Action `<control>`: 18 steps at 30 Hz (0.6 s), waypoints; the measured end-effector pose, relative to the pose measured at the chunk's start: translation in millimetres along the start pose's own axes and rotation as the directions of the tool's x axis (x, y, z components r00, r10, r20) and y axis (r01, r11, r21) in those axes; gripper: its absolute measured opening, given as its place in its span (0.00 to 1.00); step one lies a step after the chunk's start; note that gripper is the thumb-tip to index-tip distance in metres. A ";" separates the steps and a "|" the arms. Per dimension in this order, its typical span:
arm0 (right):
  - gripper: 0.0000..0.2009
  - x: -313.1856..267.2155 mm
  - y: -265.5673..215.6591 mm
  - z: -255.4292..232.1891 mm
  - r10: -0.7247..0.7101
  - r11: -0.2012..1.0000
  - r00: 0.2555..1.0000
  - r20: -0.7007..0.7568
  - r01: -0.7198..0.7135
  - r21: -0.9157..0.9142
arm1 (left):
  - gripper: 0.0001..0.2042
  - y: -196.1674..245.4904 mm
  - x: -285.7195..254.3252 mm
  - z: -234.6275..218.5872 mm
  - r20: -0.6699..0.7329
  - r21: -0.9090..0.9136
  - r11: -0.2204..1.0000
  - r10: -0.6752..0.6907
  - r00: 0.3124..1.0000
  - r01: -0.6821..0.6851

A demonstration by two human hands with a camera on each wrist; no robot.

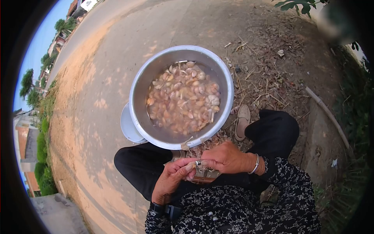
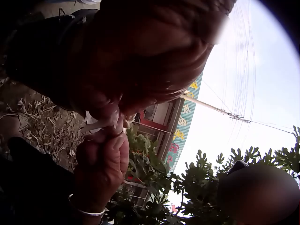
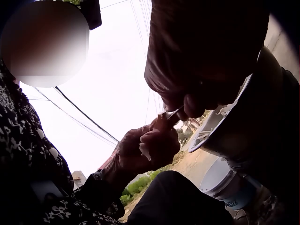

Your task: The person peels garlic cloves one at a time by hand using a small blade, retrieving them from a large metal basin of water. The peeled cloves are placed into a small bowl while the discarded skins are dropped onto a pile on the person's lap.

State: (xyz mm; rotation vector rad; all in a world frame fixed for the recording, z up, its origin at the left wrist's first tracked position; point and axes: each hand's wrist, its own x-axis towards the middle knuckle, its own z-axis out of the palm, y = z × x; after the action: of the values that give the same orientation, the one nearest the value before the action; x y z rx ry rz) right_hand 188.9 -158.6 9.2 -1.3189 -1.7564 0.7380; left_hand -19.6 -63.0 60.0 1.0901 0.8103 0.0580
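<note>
My left hand (image 1: 173,174) pinches a garlic clove (image 3: 162,123) between thumb and fingers, just in front of the lap. Fingertip to fingertip with it, my right hand (image 1: 228,157) grips a small metal blade (image 3: 175,112), its handle hidden inside the fist. A pale stalk-like strip (image 2: 93,125) sticks out between the two hands in the left wrist view. Beyond them stands a large metal basin (image 1: 134,93), holding many garlic cloves (image 1: 183,97) in cloudy water, with a few whole heads at its right side.
A white bucket (image 1: 130,126) stands partly behind the basin on the left. Dry leaves and peelings (image 1: 269,66) cover the ground at right, where a stick (image 1: 327,113) lies. The person's knees flank the basin's near side, and a shoe (image 1: 242,121) is by its right edge.
</note>
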 end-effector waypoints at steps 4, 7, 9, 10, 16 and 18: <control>0.08 -0.8 2.3 4.9 0.034 0.983 0.998 -0.050 -0.025 0.185 | 0.12 -13.5 8.6 5.6 0.058 -0.353 0.933 0.104 0.993 -0.077; 0.08 2.2 3.0 5.2 0.064 0.991 0.993 -0.098 -0.052 0.126 | 0.11 -35.4 24.8 3.0 -0.073 -0.322 0.918 0.221 0.973 -0.233; 0.08 2.5 2.7 6.5 0.079 0.995 0.992 -0.101 -0.071 0.076 | 0.12 -43.2 27.5 -0.5 -0.176 -0.118 0.952 0.260 0.950 -0.282; 0.08 3.1 2.7 7.9 0.096 0.995 0.990 -0.106 -0.093 0.032 | 0.12 -42.9 26.1 -0.9 -0.189 0.009 0.963 0.265 0.945 -0.268; 0.08 5.8 -0.7 11.6 0.119 0.993 0.983 -0.141 -0.120 0.003 | 0.15 -31.2 22.0 8.7 -0.201 0.065 0.979 0.202 0.959 -0.192; 0.09 2.8 5.2 14.9 0.126 0.992 0.982 -0.141 -0.121 0.039 | 0.15 -42.6 27.9 2.6 -0.149 -0.461 0.874 0.097 0.984 -0.155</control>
State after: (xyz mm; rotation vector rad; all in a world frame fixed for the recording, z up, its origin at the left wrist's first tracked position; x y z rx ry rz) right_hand 178.3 -154.3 -2.0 -1.4345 -1.5556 0.7167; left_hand -12.4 -74.1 10.9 0.6768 0.7791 0.4172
